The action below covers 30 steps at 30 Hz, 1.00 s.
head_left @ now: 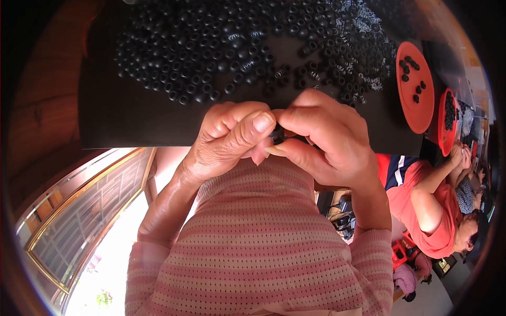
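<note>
My left hand [234, 138] and my right hand [328, 141] meet in front of my striped top, at the near edge of the black table. Between their fingertips is a small black cylindrical piece [277, 135], mostly covered. The left fingers are curled, with the thumb pressed over them next to the piece. My right thumb and index finger pinch it from the other side. Beyond the hands lies a wide spread of small hollow black plastic cylinders [197, 58]. Small metal coil springs [363, 23] lie heaped at its far right, with several loose among the cylinders.
An orange-red plate [414, 113] holding several black pieces stands at the table's right. Past it is a red dish [447, 138] of black pieces, beside a co-worker in a red shirt [443, 210]. A gold-framed glass panel [87, 218] is at the lower left.
</note>
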Motion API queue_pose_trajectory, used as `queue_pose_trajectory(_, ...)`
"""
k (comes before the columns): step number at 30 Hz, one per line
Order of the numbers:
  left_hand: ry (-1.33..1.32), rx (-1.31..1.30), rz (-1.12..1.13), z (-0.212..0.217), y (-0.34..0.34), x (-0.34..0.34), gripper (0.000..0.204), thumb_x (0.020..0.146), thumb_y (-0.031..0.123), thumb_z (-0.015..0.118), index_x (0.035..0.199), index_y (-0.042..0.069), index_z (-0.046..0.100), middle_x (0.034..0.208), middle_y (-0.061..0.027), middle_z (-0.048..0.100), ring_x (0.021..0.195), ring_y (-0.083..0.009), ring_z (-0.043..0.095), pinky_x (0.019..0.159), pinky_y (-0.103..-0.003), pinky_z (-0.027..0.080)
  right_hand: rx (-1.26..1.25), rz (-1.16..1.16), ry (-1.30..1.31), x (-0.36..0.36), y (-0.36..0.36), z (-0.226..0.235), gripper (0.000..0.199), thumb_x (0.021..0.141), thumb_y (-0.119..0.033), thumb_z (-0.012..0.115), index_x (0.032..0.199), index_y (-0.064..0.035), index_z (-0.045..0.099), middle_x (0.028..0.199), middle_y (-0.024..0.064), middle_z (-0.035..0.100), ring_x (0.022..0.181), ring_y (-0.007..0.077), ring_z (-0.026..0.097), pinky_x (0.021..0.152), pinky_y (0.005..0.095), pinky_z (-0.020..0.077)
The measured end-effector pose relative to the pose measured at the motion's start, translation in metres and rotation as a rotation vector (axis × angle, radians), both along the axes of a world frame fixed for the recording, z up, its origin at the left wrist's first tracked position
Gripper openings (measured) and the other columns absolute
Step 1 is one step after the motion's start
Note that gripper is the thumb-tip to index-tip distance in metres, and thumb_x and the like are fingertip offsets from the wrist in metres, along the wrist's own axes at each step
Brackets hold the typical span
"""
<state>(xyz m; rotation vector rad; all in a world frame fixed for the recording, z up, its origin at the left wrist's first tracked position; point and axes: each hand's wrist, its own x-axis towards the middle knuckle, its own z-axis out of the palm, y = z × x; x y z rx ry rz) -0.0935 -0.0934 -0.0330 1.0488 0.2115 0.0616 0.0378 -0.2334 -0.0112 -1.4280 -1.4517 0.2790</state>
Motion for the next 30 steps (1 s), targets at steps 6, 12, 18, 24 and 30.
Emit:
queue_pose_trajectory(6, -0.051, 0.097, 0.008, 0.000, -0.003, 0.003, 0.044, 0.101, 0.035, 0.049, 0.069, 0.006, 0.056, 0.058, -0.0003, 0.053, 0.052, -0.0064, 0.045, 0.048, -0.023, 0.034, -0.072, -0.078, -0.122, 0.003, -0.002, 0.005, 0.040, 0.074, -0.015, 0.079, 0.107, 0.0027, 0.063, 0.077, 0.0101, 0.059, 0.057, 0.0191, 0.056, 0.047, 0.0306, 0.0425)
queue_pose_trajectory(12, -0.013, 0.173, -0.004, 0.005, -0.004, 0.007, 0.044, 0.101, 0.034, 0.050, 0.068, 0.005, 0.053, 0.057, -0.0002, 0.051, 0.052, -0.0076, 0.048, 0.048, -0.025, 0.037, -0.100, -0.065, -0.244, 0.004, -0.004, 0.004, 0.040, 0.069, -0.012, 0.080, 0.101, 0.0025, 0.063, 0.070, 0.0078, 0.052, 0.049, 0.0192, 0.051, 0.041, 0.0309, 0.0377)
queue_pose_trajectory(18, -0.065, 0.203, -0.047, 0.001, -0.004, 0.014, 0.044, 0.100, 0.034, 0.052, 0.069, 0.003, 0.054, 0.054, -0.0014, 0.050, 0.050, -0.0084, 0.048, 0.046, -0.025, 0.037, -0.133, -0.057, -0.304, 0.008, -0.007, 0.013, 0.015, 0.073, -0.009, 0.069, 0.078, -0.0041, 0.055, 0.064, 0.0051, 0.044, 0.051, 0.0179, 0.053, 0.041, 0.0316, 0.0418)
queue_pose_trajectory(24, -0.033, 0.191, -0.064, -0.004, 0.004, 0.009, 0.045, 0.099, 0.034, 0.054, 0.067, 0.002, 0.054, 0.054, -0.0042, 0.054, 0.045, -0.0104, 0.050, 0.043, -0.025, 0.037, -0.045, -0.056, -0.241, 0.004, -0.007, 0.004, 0.016, 0.074, -0.011, 0.068, 0.077, -0.0049, 0.054, 0.064, 0.0045, 0.044, 0.052, 0.0196, 0.053, 0.041, 0.0322, 0.0415)
queue_pose_trajectory(30, -0.245, 0.142, -0.003, -0.014, -0.001, 0.011, 0.053, 0.102, 0.037, 0.044, 0.063, 0.002, 0.053, 0.054, -0.0048, 0.052, 0.044, -0.0091, 0.042, 0.042, -0.024, 0.031, -0.193, -0.478, -0.359, 0.041, -0.057, 0.024, 0.022, 0.079, -0.018, 0.073, 0.094, -0.0048, 0.064, 0.073, 0.0082, 0.056, 0.063, 0.0261, 0.057, 0.054, 0.0365, 0.0458)
